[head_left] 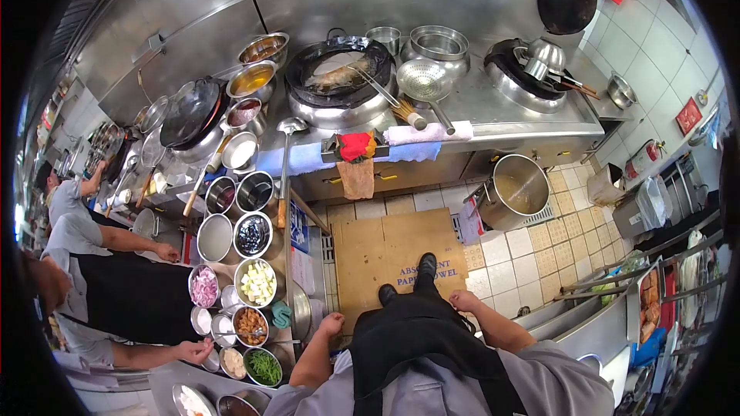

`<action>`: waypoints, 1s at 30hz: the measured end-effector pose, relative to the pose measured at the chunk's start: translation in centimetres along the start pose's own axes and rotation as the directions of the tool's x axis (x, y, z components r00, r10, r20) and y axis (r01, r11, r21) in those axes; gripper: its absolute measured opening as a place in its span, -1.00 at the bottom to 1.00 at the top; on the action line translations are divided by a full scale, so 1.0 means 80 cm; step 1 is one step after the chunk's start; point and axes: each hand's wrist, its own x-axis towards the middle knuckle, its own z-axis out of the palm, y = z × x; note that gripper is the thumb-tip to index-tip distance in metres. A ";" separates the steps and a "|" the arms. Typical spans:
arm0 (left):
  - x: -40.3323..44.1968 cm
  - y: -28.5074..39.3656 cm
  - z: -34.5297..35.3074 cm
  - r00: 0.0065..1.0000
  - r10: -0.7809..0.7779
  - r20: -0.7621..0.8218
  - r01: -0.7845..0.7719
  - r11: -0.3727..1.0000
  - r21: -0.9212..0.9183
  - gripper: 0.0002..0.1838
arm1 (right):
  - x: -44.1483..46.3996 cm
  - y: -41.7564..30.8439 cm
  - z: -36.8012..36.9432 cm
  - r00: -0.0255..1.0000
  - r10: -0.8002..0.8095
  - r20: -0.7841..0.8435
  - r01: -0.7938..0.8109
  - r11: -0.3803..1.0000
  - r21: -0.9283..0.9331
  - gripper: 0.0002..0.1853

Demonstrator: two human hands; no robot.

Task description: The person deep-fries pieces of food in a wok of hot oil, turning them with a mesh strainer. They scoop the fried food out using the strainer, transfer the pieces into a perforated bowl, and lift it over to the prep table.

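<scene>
My left hand [332,325] hangs beside my apron, fingers curled and nothing visible in it. It is nearest the counter of metal containers, with a container of green herbs [264,367] and chopped brown food [250,327] close by. On my other side, my right hand [464,300] hangs with curled fingers, holding nothing I can see. Both hands are low, well apart from the stove. In the wok [316,92] ahead lies a brown piece of food [333,75], with a long-handled metal tool [375,85] resting across the rim.
A perforated strainer [425,80] and a bamboo brush [409,114] lie right of the wok. A tall pot of liquid [521,189] stands on the floor. Flattened cardboard [370,250] lies underfoot. A co-worker [131,300] stands at left, one hand near the containers; another person is beyond.
</scene>
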 end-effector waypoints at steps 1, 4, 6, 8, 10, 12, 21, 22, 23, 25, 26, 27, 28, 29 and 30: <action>0.003 -0.013 0.001 1.000 -0.022 -0.001 0.022 0.999 -0.034 -0.74 | -0.002 0.006 0.001 1.000 0.004 -0.011 -0.004 1.000 0.003 -0.82; 0.007 -0.030 0.001 1.000 -0.021 -0.022 0.021 1.000 0.004 -0.73 | -0.004 0.015 -0.009 0.979 0.197 0.049 -0.202 0.970 0.138 -0.84; 0.003 -0.030 -0.001 0.999 0.007 -0.039 -0.004 0.997 0.079 -0.72 | -0.006 0.015 -0.015 0.976 0.213 0.040 -0.216 0.963 0.162 -0.84; -0.003 -0.008 -0.006 0.997 0.074 -0.017 -0.070 0.985 0.160 -0.69 | -0.005 0.012 -0.021 0.961 0.272 0.042 -0.276 0.945 0.174 -0.84; 0.008 0.002 -0.006 0.999 0.025 0.030 -0.026 0.998 0.062 -0.69 | 0.000 0.009 -0.024 0.974 0.222 0.042 -0.226 0.963 0.148 -0.84; 0.035 -0.013 0.001 0.993 0.099 0.059 -0.102 0.993 0.063 -0.71 | -0.002 0.005 -0.026 0.984 0.173 0.045 -0.177 0.977 0.119 -0.84; 0.027 0.048 0.023 0.991 0.108 0.081 -0.114 0.991 0.072 -0.72 | -0.005 -0.019 -0.041 0.995 0.092 -0.024 -0.085 0.976 0.199 -0.81; 0.019 0.054 0.021 0.991 0.108 0.081 -0.114 0.991 0.073 -0.72 | -0.008 -0.014 -0.037 0.996 0.087 -0.022 -0.081 0.974 0.211 -0.81; 0.011 0.060 0.019 0.993 0.085 0.082 -0.097 0.984 0.151 -0.71 | -0.010 -0.010 -0.034 0.996 0.086 -0.023 -0.079 0.974 0.211 -0.81; 0.012 0.056 0.017 0.995 0.063 0.078 -0.080 0.970 0.228 -0.71 | -0.012 0.005 -0.023 0.996 0.090 0.020 -0.092 0.982 0.166 -0.81; 0.015 0.047 0.016 0.994 0.069 0.083 -0.086 0.970 0.227 -0.71 | -0.015 0.015 -0.016 0.996 0.086 -0.014 -0.083 0.984 0.159 -0.81; 0.013 0.045 0.014 0.993 0.073 0.089 -0.091 0.970 0.225 -0.70 | -0.020 0.020 -0.012 0.996 0.085 -0.012 -0.082 0.984 0.158 -0.81; 0.011 0.042 0.012 0.994 0.070 0.088 -0.089 0.970 0.224 -0.70 | -0.023 0.025 -0.009 0.991 0.134 0.003 -0.133 0.976 0.172 -0.81; 0.007 0.038 0.011 0.996 0.069 0.057 -0.079 0.973 0.216 -0.70 | -0.026 0.029 -0.006 0.983 0.184 0.020 -0.185 0.965 0.185 -0.81; 0.008 0.031 0.010 0.997 0.067 0.026 -0.070 0.976 0.207 -0.70 | -0.029 0.032 -0.005 0.983 0.183 0.023 -0.184 0.965 0.185 -0.81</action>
